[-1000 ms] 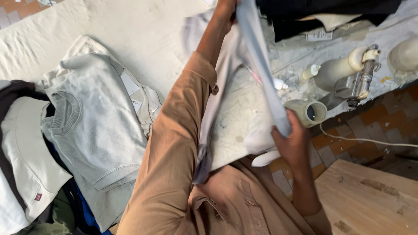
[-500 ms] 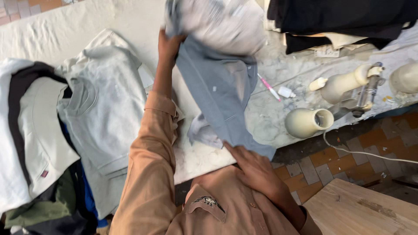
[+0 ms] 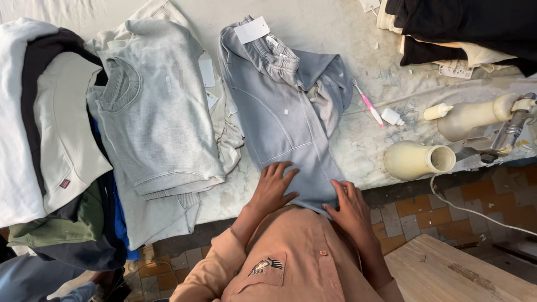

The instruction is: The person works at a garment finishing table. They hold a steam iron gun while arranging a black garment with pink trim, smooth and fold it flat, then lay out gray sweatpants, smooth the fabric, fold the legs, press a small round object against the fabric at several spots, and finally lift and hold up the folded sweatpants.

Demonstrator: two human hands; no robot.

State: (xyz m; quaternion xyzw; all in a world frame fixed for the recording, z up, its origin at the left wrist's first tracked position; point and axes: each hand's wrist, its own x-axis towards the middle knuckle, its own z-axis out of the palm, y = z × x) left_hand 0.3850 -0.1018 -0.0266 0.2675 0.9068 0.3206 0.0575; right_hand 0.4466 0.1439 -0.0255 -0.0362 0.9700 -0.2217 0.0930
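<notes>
A blue-grey garment (image 3: 285,112) lies spread on the pale padded table (image 3: 335,33), its lower edge hanging a little over the near side toward the person, its upper part bunched with a ribbed waistband and a white hang tag (image 3: 251,29) lying on top. Both hands rest flat on its lower part with nothing gripped: the left hand (image 3: 274,187) has its fingers spread wide and pressed on the cloth near the hem, and the right hand (image 3: 349,207) lies just beside it at the hem, fingers together and palm down, partly over the table's edge. The person's tan shirt (image 3: 296,263) fills the bottom of the view. Left of the garment lies a light grey sweatshirt (image 3: 154,112), folded and set on other pale pieces, and farther left a heap of clothes (image 3: 50,168) in white, black, green and blue. To the right of the garment, well apart from the hands, a pink-handled toothbrush (image 3: 366,103) and a small white bottle (image 3: 392,117) lie on the table, then a cream cone-shaped spool (image 3: 417,160) on its side (its open end faces right) and a second cream form (image 3: 475,116) by a metal fitting. Dark folded clothes (image 3: 464,25) sit at the top right
</notes>
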